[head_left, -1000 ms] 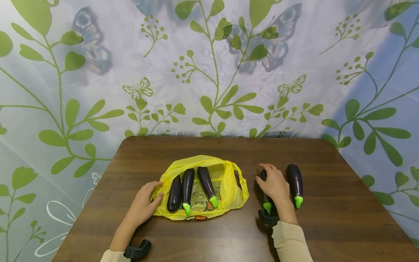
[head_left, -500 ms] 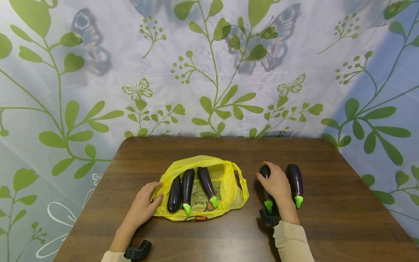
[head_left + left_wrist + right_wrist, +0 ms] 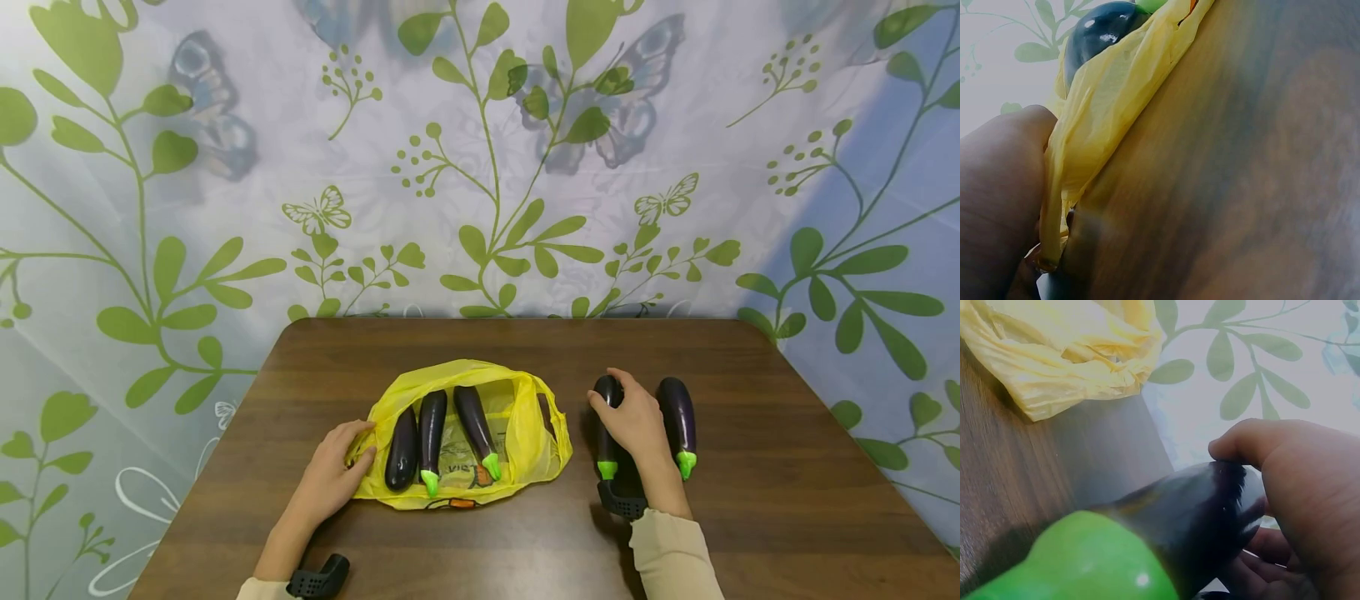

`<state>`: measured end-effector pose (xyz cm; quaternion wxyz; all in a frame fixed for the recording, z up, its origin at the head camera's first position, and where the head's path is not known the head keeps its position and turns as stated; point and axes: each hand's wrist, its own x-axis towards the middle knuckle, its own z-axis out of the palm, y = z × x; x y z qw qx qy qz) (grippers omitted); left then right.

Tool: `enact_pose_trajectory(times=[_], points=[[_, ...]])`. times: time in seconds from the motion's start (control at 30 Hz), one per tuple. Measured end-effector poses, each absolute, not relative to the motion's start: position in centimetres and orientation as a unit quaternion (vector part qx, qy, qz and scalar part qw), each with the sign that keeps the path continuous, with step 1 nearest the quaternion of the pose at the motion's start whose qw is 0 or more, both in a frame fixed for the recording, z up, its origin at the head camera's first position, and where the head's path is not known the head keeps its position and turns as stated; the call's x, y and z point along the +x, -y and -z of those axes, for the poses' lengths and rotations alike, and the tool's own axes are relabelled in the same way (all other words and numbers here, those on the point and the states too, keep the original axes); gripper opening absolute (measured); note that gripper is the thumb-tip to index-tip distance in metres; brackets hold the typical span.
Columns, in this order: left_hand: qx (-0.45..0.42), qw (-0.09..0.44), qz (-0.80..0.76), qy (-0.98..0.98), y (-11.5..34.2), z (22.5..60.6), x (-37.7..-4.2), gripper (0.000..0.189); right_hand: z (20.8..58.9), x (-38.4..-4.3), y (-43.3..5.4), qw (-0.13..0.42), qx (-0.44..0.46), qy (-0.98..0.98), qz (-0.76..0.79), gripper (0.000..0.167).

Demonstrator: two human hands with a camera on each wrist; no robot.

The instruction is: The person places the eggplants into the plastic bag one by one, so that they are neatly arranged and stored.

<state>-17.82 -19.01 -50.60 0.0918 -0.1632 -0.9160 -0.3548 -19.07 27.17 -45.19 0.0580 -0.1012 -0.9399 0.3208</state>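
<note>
Eggplant (image 3: 607, 429) in the right hand (image 3: 633, 417) looks super glossy from where I'm sitting: near-black purple, smooth, fat and rounded at the far end, narrowing to a bright green cap that's shiny enough to catch a white highlight on my right wrist feed. The yellow bag (image 3: 551, 462) is thin, crinkly, see-through in patches, with its mouth gaping and some dark and orange print showing. Under it all I've got a brown wood-grain table (image 3: 480, 558) with a soft sheen, and behind that a leafy, butterfly-print backdrop (image 3: 480, 167).

Fingers-wise, I'd call the right hand a proper grip: thumb over one side near the rounded end, fingers round the other, green cap pointing back toward the wrist. Can't tell whether that eggplant is touching the table. It's to the right of the bag, clear of it. Another one, the outer eggplant (image 3: 677, 417), lies just beside that hand on its right, cap toward me.

Left hand (image 3: 333, 462) has the bag's left edge pinched between thumb and fingers. Nearest to it inside the bag is a plump eggplant (image 3: 402, 450), then a slimmer eggplant (image 3: 432, 433), then a tilted eggplant (image 3: 474, 421).
</note>
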Motion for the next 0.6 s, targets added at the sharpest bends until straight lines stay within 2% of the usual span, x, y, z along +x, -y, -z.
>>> enact_pose_trajectory(times=[0.6], points=[[-0.159,0.086,0.356,0.917,18.91,50.39,-17.78,0.035,44.39,-18.79,-26.18,0.066,-0.067,0.921,-0.377,0.070]])
